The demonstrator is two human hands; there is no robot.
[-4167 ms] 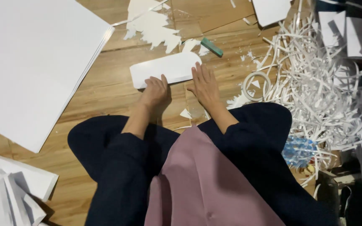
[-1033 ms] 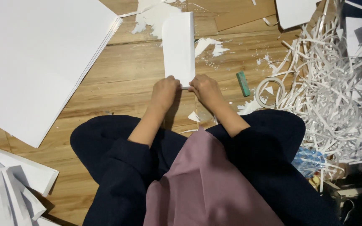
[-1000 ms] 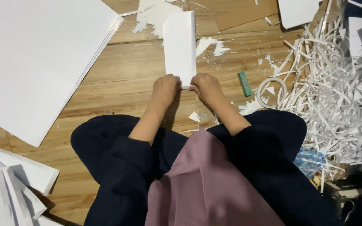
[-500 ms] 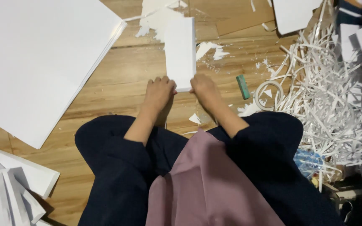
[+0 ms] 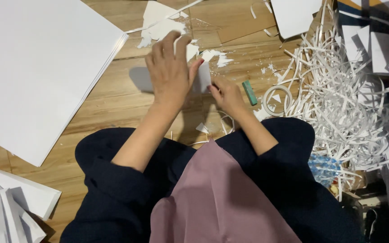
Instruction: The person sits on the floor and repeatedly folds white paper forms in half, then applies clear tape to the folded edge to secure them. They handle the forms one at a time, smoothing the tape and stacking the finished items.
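Your left hand (image 5: 171,67) is spread flat, fingers loosely splayed, pressing down on the white foam-board piece (image 5: 203,75), and it hides most of that piece: only a narrow strip shows at the thumb side, plus a greyish patch poking out on the far side of the hand. How long the piece is, you can't tell from here. Your right hand (image 5: 225,93) is curled, fingertips pinching the near corner of the same piece; whether anything else sits inside that curl is hidden.

The piece lies on the wooden floor (image 5: 113,96), right in front of your knees. Just right of it, one small green eraser-like block (image 5: 249,92), lying flat. A little further right of the piece, one roll of white tape (image 5: 278,96), partly buried under the heap of white paper strips (image 5: 347,103); the strips are far too tangled to count. Beyond the piece, torn white scraps (image 5: 160,24), a handful, edges overlapping. Left of the piece, one stack of large white sheets (image 5: 37,67), cut off by the frame's edge, sheet count unreadable. Nearer you and left of the piece, folded white board offcuts (image 5: 10,209), also cropped. One small white triangle scrap (image 5: 202,128) sits between the piece and your lap.
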